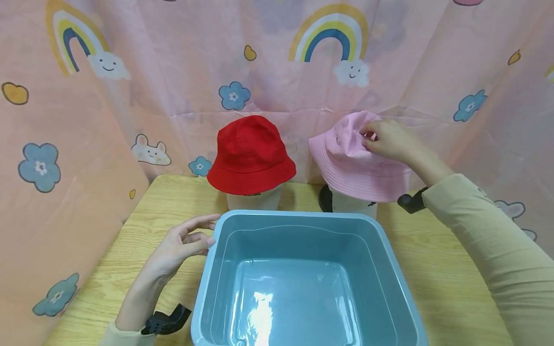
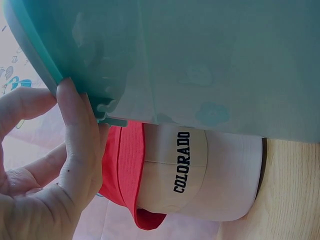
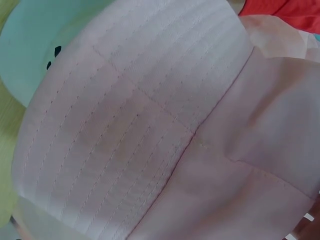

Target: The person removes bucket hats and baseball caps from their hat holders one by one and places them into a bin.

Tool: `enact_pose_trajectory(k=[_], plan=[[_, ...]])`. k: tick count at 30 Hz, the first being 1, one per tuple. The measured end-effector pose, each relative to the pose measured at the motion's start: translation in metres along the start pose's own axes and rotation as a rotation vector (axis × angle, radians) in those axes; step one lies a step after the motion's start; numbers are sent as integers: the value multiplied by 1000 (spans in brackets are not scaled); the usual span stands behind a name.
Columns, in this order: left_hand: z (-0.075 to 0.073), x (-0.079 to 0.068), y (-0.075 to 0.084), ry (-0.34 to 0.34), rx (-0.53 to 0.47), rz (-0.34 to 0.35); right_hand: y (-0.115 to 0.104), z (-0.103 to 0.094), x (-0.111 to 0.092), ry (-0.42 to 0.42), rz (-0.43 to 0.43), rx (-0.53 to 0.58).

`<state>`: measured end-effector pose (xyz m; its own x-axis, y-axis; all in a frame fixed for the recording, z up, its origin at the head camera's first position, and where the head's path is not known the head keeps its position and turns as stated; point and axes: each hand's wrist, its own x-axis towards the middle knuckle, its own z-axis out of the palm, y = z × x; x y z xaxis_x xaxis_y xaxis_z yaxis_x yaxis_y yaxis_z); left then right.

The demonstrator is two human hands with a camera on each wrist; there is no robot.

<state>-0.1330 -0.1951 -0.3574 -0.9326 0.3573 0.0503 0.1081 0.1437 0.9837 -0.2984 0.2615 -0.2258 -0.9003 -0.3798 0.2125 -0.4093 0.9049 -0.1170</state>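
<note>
We find the right hand point(image 1: 391, 139), the nearer, its grip pinching the crown of the pink hat point(image 1: 359, 170) beyond the far right corner of the tub point(image 1: 294, 245), the left hand point(image 1: 179, 245) holding its far left corner

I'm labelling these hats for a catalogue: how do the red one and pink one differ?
The red hat is bright red; the pink hat is pale pink. The right hand pinches the pink hat's crown; no hand touches the red hat. The pink hat's crown looks creased; the red hat's looks smoother. Both are brimmed bucket hats.

Pink curtain point(image 1: 186, 62) (rainbow-printed), wooden table point(image 1: 454, 278)
</note>
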Motion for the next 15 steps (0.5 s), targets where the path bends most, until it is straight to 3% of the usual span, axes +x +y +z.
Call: enact_pose_trajectory(k=[15], plan=[[0, 0, 0, 10, 2, -16, -3, 7, 3, 74, 10, -38]])
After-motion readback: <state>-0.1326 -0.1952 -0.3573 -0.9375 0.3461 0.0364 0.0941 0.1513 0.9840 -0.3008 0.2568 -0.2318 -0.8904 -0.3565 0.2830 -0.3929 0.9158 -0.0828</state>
